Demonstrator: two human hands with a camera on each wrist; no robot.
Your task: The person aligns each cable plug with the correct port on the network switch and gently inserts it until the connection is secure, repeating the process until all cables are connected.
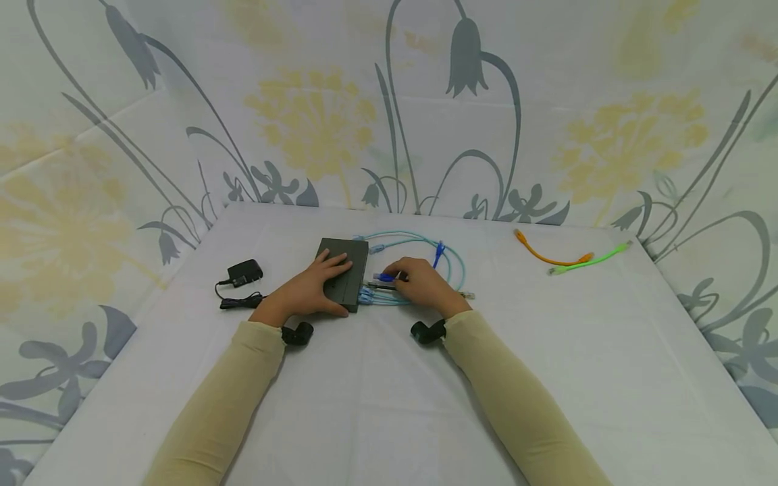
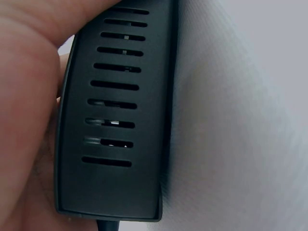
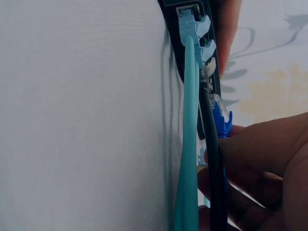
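Note:
A black network switch lies on the table. My left hand rests on its top with fingers spread, thumb along the near edge. The left wrist view shows its slotted side. My right hand pinches a short blue network cable just behind its plug, which is at the row of ports; whether it is seated I cannot tell. Light blue cables and a black cable are plugged in beside it. The blue cable's other plug sticks up behind my right hand.
A black power adapter with a bundled cord lies left of the switch. On the right are a short orange cable and a short green cable. Patterned cloth hangs behind and at the sides.

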